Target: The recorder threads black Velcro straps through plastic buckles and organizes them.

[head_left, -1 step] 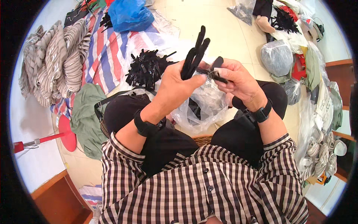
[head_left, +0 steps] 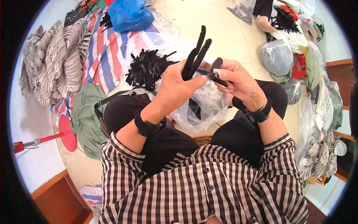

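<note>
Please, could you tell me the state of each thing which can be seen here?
Left hand: closed around black strips
Right hand: pinching a dark piece
Black pile: heaped loosely
Clear bag: crumpled
Blue bag: bunched up
Striped sheet: spread out, rumpled
Grey bundles: piled up
Green cloth: crumpled

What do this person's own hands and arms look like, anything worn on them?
The left hand and right hand are ungloved. There's a broad black left wristband and a black right wristband. The checked sleeves, black and pale, stop short of both wristbands.
</note>
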Tool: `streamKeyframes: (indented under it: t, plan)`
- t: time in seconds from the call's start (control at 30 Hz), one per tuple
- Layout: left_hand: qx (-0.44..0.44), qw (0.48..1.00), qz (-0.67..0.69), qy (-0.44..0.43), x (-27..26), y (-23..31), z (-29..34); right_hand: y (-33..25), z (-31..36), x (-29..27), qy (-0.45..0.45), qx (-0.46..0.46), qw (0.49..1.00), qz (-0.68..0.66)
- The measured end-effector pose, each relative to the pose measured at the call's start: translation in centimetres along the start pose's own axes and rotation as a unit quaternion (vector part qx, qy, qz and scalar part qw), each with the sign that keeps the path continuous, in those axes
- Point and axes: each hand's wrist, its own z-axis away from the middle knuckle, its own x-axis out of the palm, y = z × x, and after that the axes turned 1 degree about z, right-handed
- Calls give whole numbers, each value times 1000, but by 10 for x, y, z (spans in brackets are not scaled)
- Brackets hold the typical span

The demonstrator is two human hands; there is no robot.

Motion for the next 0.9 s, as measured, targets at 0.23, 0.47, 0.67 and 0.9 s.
streamKeyframes:
  t: [0.23,0.47,0.67,0.9]
  plan:
    - [-54,997,5,-57,-2,9,3,6,-2,1,-11,-24,999,27]
    - [-102,990,32,-93,-1,18,4,11,-3,0,2,-34,999,11]
    - [-189,967,152,-74,1,18,5,2,0,5,93,-52,994,35]
    - [-163,970,172,-58,8,8,11,-5,-1,0,120,-52,988,76]
